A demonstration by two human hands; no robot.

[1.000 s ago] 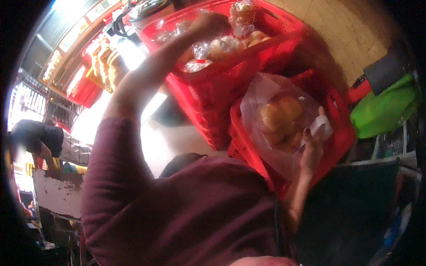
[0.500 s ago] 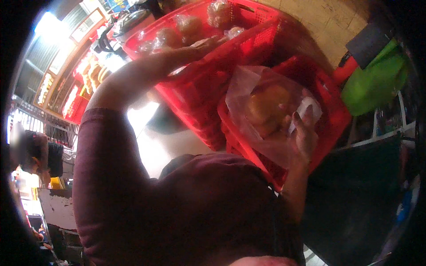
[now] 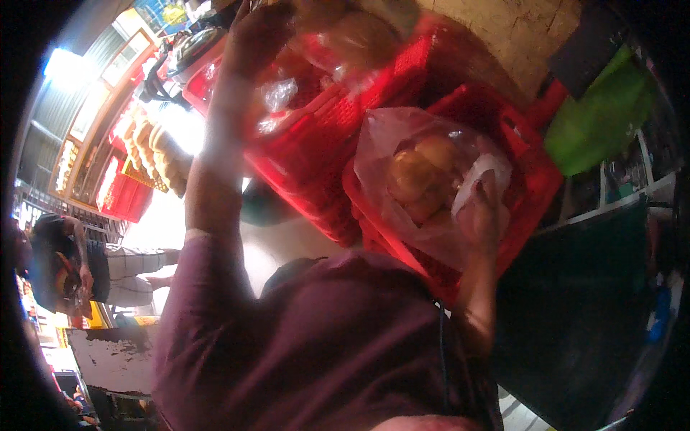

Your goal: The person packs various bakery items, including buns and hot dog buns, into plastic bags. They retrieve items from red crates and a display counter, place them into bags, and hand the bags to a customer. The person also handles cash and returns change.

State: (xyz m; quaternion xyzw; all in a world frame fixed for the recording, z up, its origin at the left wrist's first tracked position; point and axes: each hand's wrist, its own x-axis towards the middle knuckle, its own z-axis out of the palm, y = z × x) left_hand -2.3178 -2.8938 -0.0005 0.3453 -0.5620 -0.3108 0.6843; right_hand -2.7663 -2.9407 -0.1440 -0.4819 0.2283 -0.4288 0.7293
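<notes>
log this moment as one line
left hand: over higher red crate, blurred | right hand: on plastic bag | contents: round buns | below: lower red crate

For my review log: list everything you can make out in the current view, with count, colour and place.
Left crate: one, red, upper centre
Right crate: one, red, right of centre
Clear bag: one, whitish, in the right crate
Buns: several, golden brown, inside that bag
Bunched material: one piece, white, at the right hand
Bagged bread: count unclear (blurred), brown, top centre
Green cloth: one, bright green, upper right
Bread-like items: several, tan, left background
Other person: one, dark clothing, far left
Peeling board: one, whitish, lower left
Dark panel: one, dark green, lower right
Top: one, maroon, lower centre, worn
Left hand: one, blurred, top, near the bagged bread
Right hand: one, at the clear bag
</notes>
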